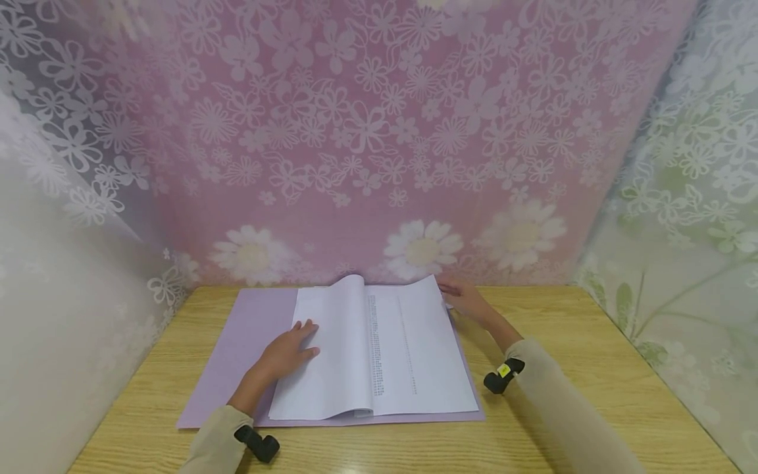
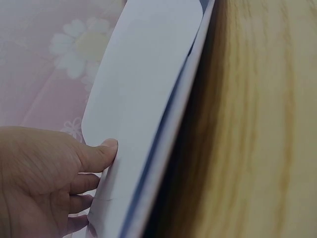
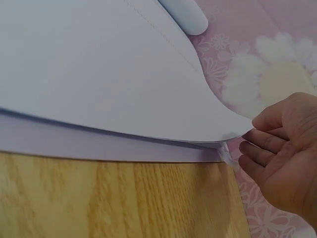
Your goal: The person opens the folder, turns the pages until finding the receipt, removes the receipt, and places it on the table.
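Observation:
A lilac folder (image 1: 222, 368) lies spread on the table with white sheets in it. Over to the left, a turned page (image 1: 322, 388) curves up along the fold. My left hand (image 1: 289, 350) rests on that page, fingers extended; its thumb touches the paper in the left wrist view. The right-hand page (image 1: 435, 368) carries narrow columns of small print, too small to read. At its far right corner my right hand (image 1: 468, 301) pinches the paper between thumb and forefinger. In the right wrist view this corner bends upward, above the folder's lilac cover (image 3: 99, 144).
The wood-grain table (image 1: 551, 316) ends behind the folder at a pink flowered curtain (image 1: 355, 217). Pale flowered sheets hang at both sides. Black wrist cameras sit on the left cuff (image 1: 216, 438) and the right cuff (image 1: 527, 362).

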Demonstrator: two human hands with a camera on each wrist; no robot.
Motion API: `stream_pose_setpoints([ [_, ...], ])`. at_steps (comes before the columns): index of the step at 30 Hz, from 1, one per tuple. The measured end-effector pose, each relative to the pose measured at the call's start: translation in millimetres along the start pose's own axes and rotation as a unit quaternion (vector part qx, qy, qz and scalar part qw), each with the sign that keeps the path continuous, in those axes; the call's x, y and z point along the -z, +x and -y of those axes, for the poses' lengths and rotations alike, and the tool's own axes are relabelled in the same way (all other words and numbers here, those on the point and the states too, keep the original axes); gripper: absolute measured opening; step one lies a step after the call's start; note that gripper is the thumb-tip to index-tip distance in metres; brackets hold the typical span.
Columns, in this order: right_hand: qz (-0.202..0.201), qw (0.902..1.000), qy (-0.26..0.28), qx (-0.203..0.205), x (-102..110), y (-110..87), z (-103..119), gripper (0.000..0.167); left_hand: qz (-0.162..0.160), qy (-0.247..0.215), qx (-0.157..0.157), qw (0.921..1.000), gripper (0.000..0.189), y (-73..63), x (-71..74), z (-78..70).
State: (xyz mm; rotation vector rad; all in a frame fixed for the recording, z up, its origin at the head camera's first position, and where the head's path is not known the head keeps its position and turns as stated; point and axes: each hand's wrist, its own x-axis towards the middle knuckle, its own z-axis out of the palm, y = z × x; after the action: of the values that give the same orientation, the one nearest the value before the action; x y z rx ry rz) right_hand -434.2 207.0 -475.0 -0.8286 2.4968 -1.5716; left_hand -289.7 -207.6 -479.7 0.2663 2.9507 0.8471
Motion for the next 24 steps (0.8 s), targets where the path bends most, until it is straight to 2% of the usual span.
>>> stream_pose_setpoints([
  [3,0.001,0.9998,-0.015,0.015,2.1,-2.5,-2.9,0.048,0.001,0.003,0.001,1.0000,0.056,0.7,-0.6,0.6],
  [6,0.001,0.9996,-0.027,0.013,3.2,-3.8,-4.6,0.051,0.001,0.004,0.001,1.0000,0.056,1.1,-1.1,1.2],
  [12,0.033,0.9972,-0.039,-0.055,-1.2,-0.1,-4.6,0.056,0.000,-0.005,0.005,1.0000,0.057,0.9,-1.9,1.8],
  [15,0.043,0.9953,-0.051,-0.071,-4.0,1.8,-4.2,0.056,0.000,-0.006,0.007,1.0000,0.057,0.4,-2.2,2.1],
  [21,0.035,0.9947,-0.066,-0.071,-8.2,2.3,-0.9,0.056,0.000,-0.011,0.008,0.9999,0.057,-0.5,-1.5,0.7],
  [24,0.031,0.9931,-0.096,-0.059,-9.8,1.2,2.0,0.055,0.000,-0.010,0.006,0.9999,0.057,-0.1,-1.8,1.1],
])
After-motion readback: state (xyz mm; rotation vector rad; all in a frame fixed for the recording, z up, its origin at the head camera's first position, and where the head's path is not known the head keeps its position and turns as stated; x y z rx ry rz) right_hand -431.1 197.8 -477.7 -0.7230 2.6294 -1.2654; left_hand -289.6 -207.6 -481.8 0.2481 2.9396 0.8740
